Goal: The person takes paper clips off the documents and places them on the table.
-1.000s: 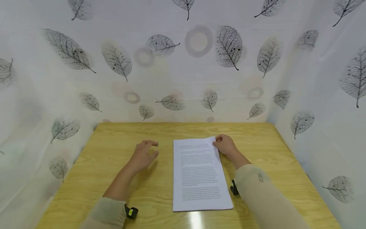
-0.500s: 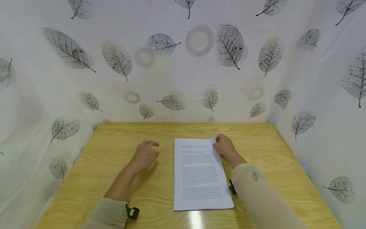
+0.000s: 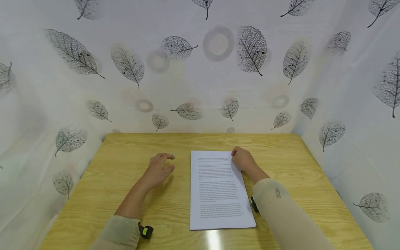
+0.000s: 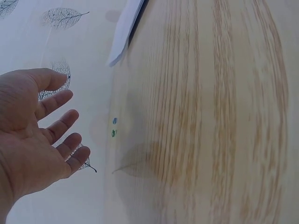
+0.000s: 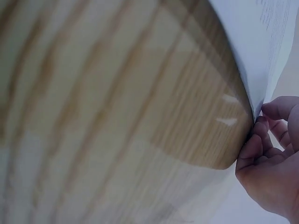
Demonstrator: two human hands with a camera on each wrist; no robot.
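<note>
A stack of printed paper sheets (image 3: 217,194) lies on the wooden table, its text facing up. At the stack's far right corner my right hand (image 3: 243,160) pinches the paper between thumb and curled fingers. The right wrist view shows that same hand (image 5: 271,149) gripping the corner, with the paper's edge (image 5: 254,70) raised a little from the wood. Left of the stack, my left hand (image 3: 158,171) hovers over the table, fingers loosely bent and holding nothing. In the left wrist view the left hand (image 4: 42,126) is apart from the paper (image 4: 125,30).
The wooden table (image 3: 125,146) reaches back to a white leaf-printed curtain (image 3: 187,80), which also hangs at both sides. A black strap device (image 3: 146,232) sits at the left sleeve, and another (image 3: 254,205) at the right.
My right hand has shifted slightly left at the corner, its fingers now further over the paper. The stack moved very slightly right in the view. The left hand stays almost still.
</note>
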